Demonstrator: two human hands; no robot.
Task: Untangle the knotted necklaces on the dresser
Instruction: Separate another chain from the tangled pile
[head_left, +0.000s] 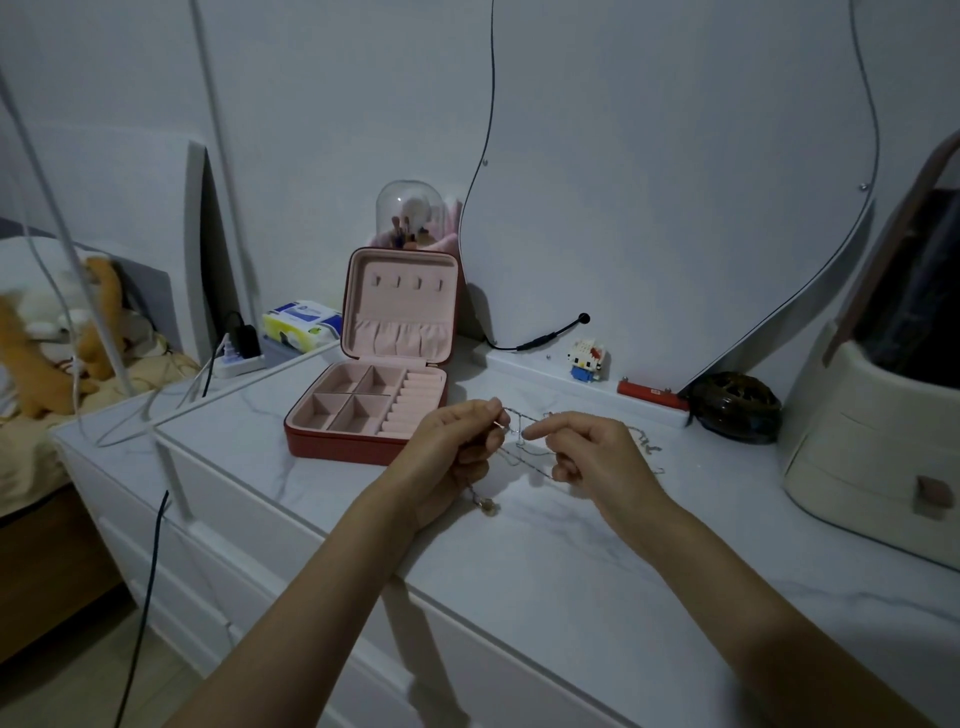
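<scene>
Two hands pinch the tangled necklaces (519, 441) above the counter (545, 545): left hand (457, 452) at nine o'clock, right hand (592, 457) at three (strands stretched between, pendant dangling).

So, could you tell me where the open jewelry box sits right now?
In the head view, the jewelry box stands on the dresser left of centre, just behind the left hand.

jewellery box (366, 410) on dresser (545, 561), hands (524, 457) just right of it, toy figure (587, 359) behind
</scene>
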